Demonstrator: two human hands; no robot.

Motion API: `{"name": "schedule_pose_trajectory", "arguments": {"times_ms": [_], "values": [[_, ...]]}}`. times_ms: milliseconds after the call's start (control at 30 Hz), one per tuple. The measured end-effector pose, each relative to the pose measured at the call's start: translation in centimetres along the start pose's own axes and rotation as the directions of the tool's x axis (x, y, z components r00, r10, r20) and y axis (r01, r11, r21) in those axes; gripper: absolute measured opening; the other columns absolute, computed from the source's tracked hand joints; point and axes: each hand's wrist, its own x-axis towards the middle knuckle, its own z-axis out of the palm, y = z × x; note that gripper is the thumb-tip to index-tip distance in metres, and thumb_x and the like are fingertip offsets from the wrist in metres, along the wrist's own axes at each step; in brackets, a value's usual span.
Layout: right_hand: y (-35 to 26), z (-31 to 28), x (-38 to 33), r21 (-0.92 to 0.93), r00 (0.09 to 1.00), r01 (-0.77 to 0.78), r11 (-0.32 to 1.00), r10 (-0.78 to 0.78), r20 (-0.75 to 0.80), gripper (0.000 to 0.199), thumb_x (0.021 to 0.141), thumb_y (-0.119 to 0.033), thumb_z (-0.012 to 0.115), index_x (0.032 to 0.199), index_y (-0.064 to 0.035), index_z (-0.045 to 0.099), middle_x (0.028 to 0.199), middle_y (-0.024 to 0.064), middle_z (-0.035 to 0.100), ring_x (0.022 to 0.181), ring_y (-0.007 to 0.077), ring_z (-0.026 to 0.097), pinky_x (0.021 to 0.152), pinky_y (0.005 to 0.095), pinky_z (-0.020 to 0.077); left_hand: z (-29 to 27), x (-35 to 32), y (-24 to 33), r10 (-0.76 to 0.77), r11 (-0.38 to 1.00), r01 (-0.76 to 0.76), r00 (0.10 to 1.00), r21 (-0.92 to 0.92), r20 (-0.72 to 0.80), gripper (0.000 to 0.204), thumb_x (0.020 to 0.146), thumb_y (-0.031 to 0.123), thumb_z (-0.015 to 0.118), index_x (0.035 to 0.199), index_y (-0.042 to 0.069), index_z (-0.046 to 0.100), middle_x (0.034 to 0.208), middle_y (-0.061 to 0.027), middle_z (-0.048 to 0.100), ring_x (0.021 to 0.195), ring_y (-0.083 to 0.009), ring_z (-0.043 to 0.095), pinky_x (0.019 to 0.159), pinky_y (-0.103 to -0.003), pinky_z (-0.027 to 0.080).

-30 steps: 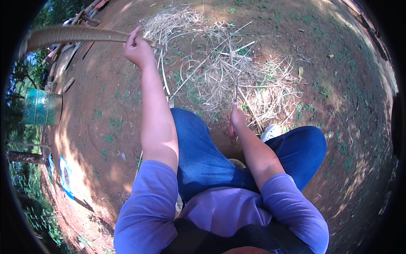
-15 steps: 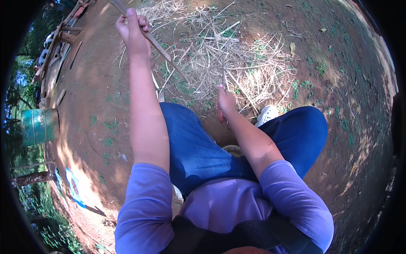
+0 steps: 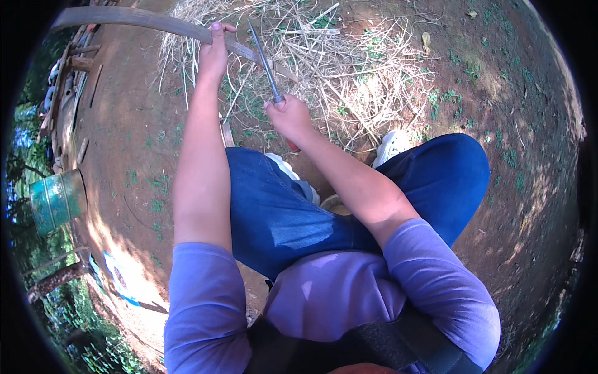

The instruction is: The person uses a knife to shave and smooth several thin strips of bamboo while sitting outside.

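Observation:
My left hand [image 3: 215,57] is closed around a long, flat strip of wood or split bamboo [image 3: 143,22]. The strip reaches from the far left, past my fingers, to a pale cut tip over the fibre pile. In my right hand [image 3: 289,117] is a knife [image 3: 263,65], its narrow grey blade pointing away from me and a reddish handle end showing below my fist. The blade lies near or across the strip's end; contact cannot be made out. Below both hands spreads a pile of pale, curly shavings [image 3: 380,81] on the dirt.
My bent knees and white shoes [image 3: 391,147] frame the near ground. Between my legs shows a pale round rim [image 3: 336,204]. A green drum [image 3: 59,201] stands at the left, with wooden poles [image 3: 81,63] beyond it. A blue-and-white item [image 3: 118,280] lies in sunlight.
My right hand has moved left and away from me with the knife, toward the strip. My left hand has shifted slightly right and nearer, and the strip has swung flatter, its far end now leftward.

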Motion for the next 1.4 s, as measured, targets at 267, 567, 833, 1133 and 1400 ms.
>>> {"name": "schedule_pose_trajectory", "arguments": {"times_ms": [267, 567, 833, 1133, 1400], "values": [[7.4, -0.5, 3.7, -0.171, 0.959, -0.214, 0.962, 0.240, 0.153, 0.028, 0.090, -0.026, 0.069, 0.095, 0.0008, 0.066, 0.070, 0.0136, 0.068, 0.060, 0.0260, 0.068, 0.059, 0.0407, 0.0551, 0.2, -2.3, 0.7, 0.044, 0.997, -0.042, 0.998, 0.066, -0.043, 0.058, 0.109, 0.055, 0.034, 0.122, 0.014, 0.073, 0.118, -0.0132, 0.072, 0.110, -0.0227, 0.065, 0.098, -0.038, 0.046], [5.4, 1.2, 2.4, -0.038, 0.937, -0.279, 0.959, 0.281, 0.206, 0.032, 0.091, -0.029, 0.072, 0.094, 0.0012, 0.065, 0.065, 0.0109, 0.066, 0.053, 0.0217, 0.066, 0.051, 0.0363, 0.0524, -7.3, -1.7, -0.1, -0.181, 0.816, 0.047, 0.967, -0.576, -0.178, 0.074, 0.102, 0.059, 0.050, 0.155, 0.010, 0.032, 0.149, -0.0246, 0.044, 0.140, -0.0347, 0.044, 0.119, -0.053, 0.031], [3.5, 1.5, 1.0, -0.050, 0.947, -0.265, 0.963, 0.270, 0.172, 0.036, 0.090, -0.034, 0.073, 0.084, -0.0005, 0.064, 0.066, 0.0120, 0.067, 0.056, 0.0235, 0.068, 0.056, 0.0386, 0.0547, -8.0, -1.5, 4.6, -0.050, 0.587, -0.160, 0.971, -0.793, -0.233, 0.043, 0.107, 0.038, 0.048, 0.072, 0.015, 0.040, 0.062, 0.0016, 0.037, 0.059, -0.0130, 0.037, 0.062, -0.032, 0.036], [-3.5, 1.9, 0.7, 0.108, 0.970, -0.121, 0.987, 0.094, 0.224, 0.037, 0.094, -0.035, 0.072, 0.079, -0.0085, 0.051, 0.063, 0.0027, 0.057, 0.049, 0.0142, 0.058, 0.048, 0.0321, 0.0509, -4.9, -1.7, 8.4, 0.065, 0.374, -0.193, 0.981, -0.907, -0.181, 0.064, 0.092, 0.074, 0.048, 0.090, 0.010, 0.046, 0.080, -0.0037, 0.047, 0.077, -0.0177, 0.047, 0.079, -0.039, 0.042], [-2.7, 2.2, 0.9, 0.224, 0.966, -0.185, 0.957, 0.135, 0.220, 0.037, 0.095, -0.035, 0.072, 0.079, -0.0112, 0.048, 0.063, -0.0005, 0.052, 0.050, 0.0113, 0.055, 0.046, 0.0297, 0.0485, -5.9, -1.5, 8.2, 0.150, 0.242, -0.012, 0.988, -0.970, 0.025, 0.144, 0.057, 0.109, 0.036, 0.149, -0.002, 0.041, 0.135, -0.0171, 0.054, 0.126, -0.0309, 0.049, 0.116, -0.040, 0.032]]}}
